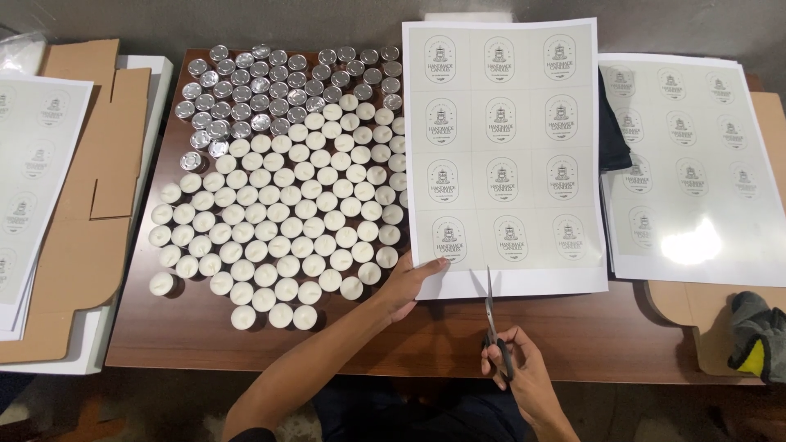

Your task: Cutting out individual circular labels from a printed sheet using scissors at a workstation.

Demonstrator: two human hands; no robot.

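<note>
Brown tabletop (573, 336) at centre frame: your left hand (405, 285) pinches the lower left corner of a printed label sheet (503, 155), fingers closed flat on the paper. Your right hand (524, 372), at lower centre, grips black-handled scissors (494, 323), fingers through the loops; the blades appear nearly closed at the sheet's bottom edge. White tealight candles (278, 237) crowd the left of the table, with silver cups (254, 90) behind them. Another label sheet (696, 164) lies at right.
</note>
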